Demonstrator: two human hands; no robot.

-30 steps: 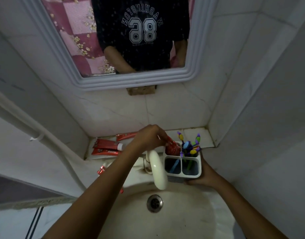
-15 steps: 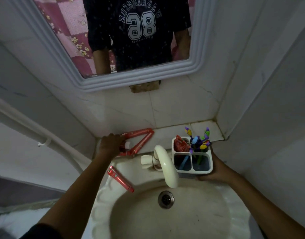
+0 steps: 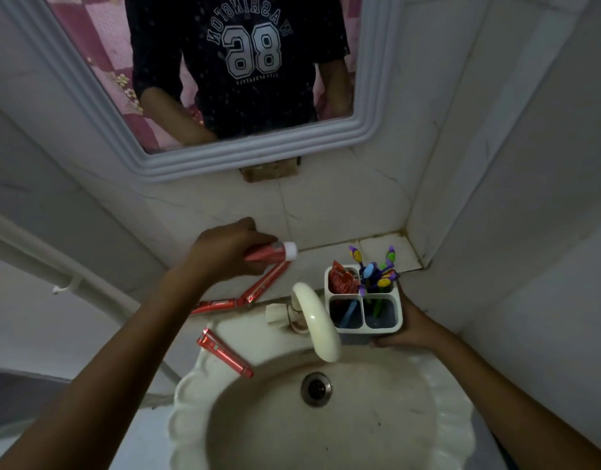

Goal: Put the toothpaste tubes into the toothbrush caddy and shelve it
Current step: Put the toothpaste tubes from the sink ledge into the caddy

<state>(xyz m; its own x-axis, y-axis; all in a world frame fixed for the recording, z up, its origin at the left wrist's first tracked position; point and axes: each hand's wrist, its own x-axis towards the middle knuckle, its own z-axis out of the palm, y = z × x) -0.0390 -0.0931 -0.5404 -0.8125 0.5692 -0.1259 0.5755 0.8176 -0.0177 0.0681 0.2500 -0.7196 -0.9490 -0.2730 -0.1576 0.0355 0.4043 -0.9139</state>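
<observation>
My left hand (image 3: 224, 249) grips a red toothpaste tube with a white cap (image 3: 272, 254) and holds it above the ledge. Two more red tubes (image 3: 265, 283) (image 3: 217, 304) lie on the ledge below it. Another red tube (image 3: 224, 352) rests on the sink rim at the left. The white four-compartment toothbrush caddy (image 3: 365, 329) stands right of the tap, with my right hand (image 3: 407, 329) holding its lower right side. One red tube (image 3: 341, 283) sticks out of its back left compartment. Several coloured toothbrushes (image 3: 377, 273) fill the others.
A cream tap (image 3: 317, 320) arches over the sink basin (image 3: 326, 418) just left of the caddy. The tiled ledge (image 3: 384, 252) runs along the back wall into the right corner. A framed mirror (image 3: 258, 157) hangs above. A white pipe (image 3: 54, 266) slants down the left wall.
My left hand left the caddy after dropping a tube in, reached left to the ledge, and has lifted another tube, now moving right. The right hand keeps holding the caddy.
</observation>
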